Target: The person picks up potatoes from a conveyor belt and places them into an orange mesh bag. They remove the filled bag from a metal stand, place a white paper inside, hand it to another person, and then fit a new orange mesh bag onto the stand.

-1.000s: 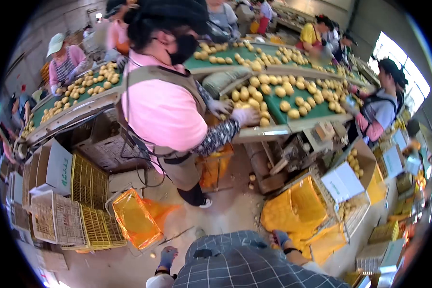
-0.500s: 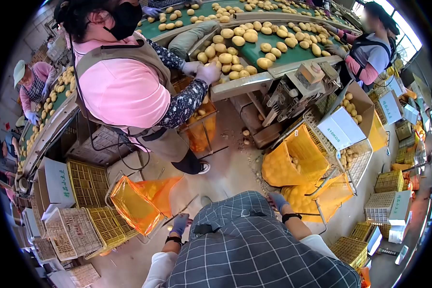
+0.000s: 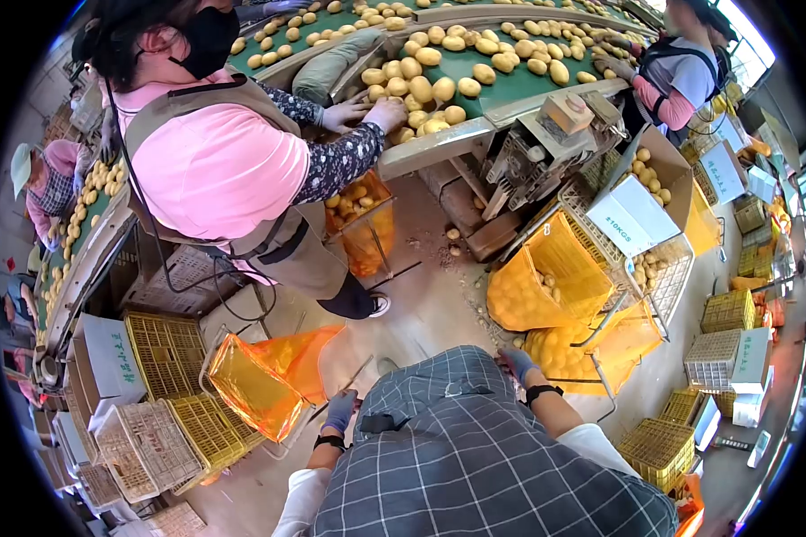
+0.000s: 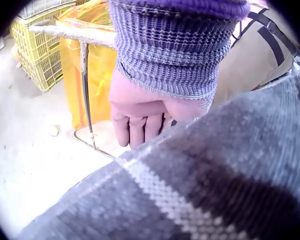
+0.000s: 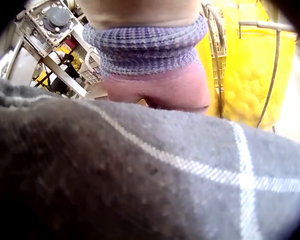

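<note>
My left hand [image 3: 341, 412], in a purple-grey knit glove, hangs beside the dark checked apron [image 3: 475, 456]. Its fingers [image 4: 136, 132] point down, loosely bent, with nothing held, in the left wrist view. An orange mesh bag [image 3: 264, 380] on a metal frame stands just beyond it. On the other side of the apron hangs my right hand [image 3: 516, 362], gloved alike and idle. Apron cloth hides its fingers in the right wrist view. Nearest to it is a framed yellow-orange mesh bag [image 3: 591, 353] filled with potatoes.
Ahead, a person in a pink shirt [image 3: 215, 170] works at the green conveyor [image 3: 461, 85], which carries many potatoes [image 3: 421, 88]. Yellow crates [image 3: 166, 349] are stacked at left. A white carton [image 3: 631, 219] of potatoes stands at right, with another worker [image 3: 681, 80] behind.
The head view has tilted down and come nearer the conveyor. Both my hands stay low beside the apron. The person in pink has drawn their gloved hands back to the conveyor's near edge.
</note>
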`<control>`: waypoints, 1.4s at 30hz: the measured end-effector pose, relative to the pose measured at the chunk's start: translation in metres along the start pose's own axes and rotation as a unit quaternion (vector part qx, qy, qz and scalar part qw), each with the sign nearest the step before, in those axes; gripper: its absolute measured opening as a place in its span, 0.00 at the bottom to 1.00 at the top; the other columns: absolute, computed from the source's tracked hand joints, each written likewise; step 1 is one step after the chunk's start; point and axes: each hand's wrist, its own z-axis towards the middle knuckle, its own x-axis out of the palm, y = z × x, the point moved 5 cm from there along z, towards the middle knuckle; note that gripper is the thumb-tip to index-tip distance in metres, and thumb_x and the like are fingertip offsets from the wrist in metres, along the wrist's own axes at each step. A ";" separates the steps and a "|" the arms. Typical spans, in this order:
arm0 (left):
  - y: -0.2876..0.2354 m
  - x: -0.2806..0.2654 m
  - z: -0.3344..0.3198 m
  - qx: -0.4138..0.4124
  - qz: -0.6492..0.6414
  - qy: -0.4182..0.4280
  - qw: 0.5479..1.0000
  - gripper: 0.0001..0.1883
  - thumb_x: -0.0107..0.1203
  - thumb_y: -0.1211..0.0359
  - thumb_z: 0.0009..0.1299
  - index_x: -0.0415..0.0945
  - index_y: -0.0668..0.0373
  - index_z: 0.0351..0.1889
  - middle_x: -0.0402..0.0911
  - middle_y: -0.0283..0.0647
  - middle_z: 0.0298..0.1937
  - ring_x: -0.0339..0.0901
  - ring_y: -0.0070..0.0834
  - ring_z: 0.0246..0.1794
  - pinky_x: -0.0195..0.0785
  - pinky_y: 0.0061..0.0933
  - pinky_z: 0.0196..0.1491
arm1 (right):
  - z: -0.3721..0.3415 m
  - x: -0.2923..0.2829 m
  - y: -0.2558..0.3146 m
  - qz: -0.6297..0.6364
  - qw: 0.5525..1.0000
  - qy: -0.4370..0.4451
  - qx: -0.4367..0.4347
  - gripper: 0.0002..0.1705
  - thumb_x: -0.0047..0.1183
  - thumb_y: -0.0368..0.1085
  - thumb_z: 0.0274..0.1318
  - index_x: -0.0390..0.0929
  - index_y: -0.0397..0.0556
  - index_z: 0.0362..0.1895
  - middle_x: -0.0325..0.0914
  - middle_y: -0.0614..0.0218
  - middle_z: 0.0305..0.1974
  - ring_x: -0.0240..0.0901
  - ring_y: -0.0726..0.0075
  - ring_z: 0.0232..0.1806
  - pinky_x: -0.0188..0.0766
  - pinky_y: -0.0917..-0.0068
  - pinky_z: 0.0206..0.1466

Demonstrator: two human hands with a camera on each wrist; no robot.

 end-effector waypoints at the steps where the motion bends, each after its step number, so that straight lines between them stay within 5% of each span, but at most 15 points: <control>1: -0.005 0.001 -0.006 -0.003 -0.007 -0.002 1.000 0.10 0.46 0.64 0.59 0.69 0.61 0.29 0.76 0.42 0.22 0.69 0.26 0.18 0.60 0.23 0.21 | -0.006 0.003 0.006 0.018 1.000 -0.012 -0.007 0.09 0.41 0.44 0.56 0.66 0.57 0.26 0.62 0.78 0.16 0.50 0.79 0.13 0.45 0.79 0.13; 25: 0.000 0.004 0.000 0.043 0.016 0.020 0.999 0.11 0.50 0.64 0.58 0.70 0.63 0.24 0.71 0.37 0.17 0.66 0.23 0.15 0.59 0.22 0.20 | -0.013 0.006 0.011 -0.032 0.999 0.037 -0.016 0.09 0.41 0.46 0.53 0.68 0.59 0.26 0.66 0.79 0.18 0.54 0.78 0.15 0.50 0.78 0.17; 28: 0.001 0.004 0.001 0.048 0.013 0.021 0.999 0.11 0.50 0.64 0.58 0.71 0.64 0.24 0.71 0.37 0.17 0.67 0.23 0.16 0.59 0.22 0.20 | -0.001 0.002 0.002 -0.060 0.997 0.035 0.037 0.08 0.38 0.47 0.55 0.64 0.61 0.34 0.76 0.76 0.34 0.64 0.74 0.28 0.62 0.74 0.31; 40: -0.012 0.006 -0.010 0.121 0.106 -0.003 0.987 0.15 0.47 0.64 0.57 0.71 0.67 0.16 0.72 0.42 0.14 0.70 0.27 0.16 0.61 0.27 0.22 | -0.005 0.000 0.003 -0.051 0.999 0.000 0.003 0.09 0.41 0.45 0.51 0.69 0.56 0.30 0.73 0.74 0.25 0.58 0.78 0.19 0.54 0.76 0.22; 42: -0.009 0.005 -0.010 0.115 0.095 0.003 0.989 0.15 0.46 0.64 0.57 0.71 0.66 0.15 0.72 0.42 0.14 0.70 0.27 0.16 0.62 0.27 0.23 | -0.023 0.007 0.011 -0.040 0.999 -0.018 -0.004 0.13 0.41 0.48 0.50 0.70 0.55 0.24 0.66 0.76 0.18 0.54 0.77 0.14 0.49 0.77 0.18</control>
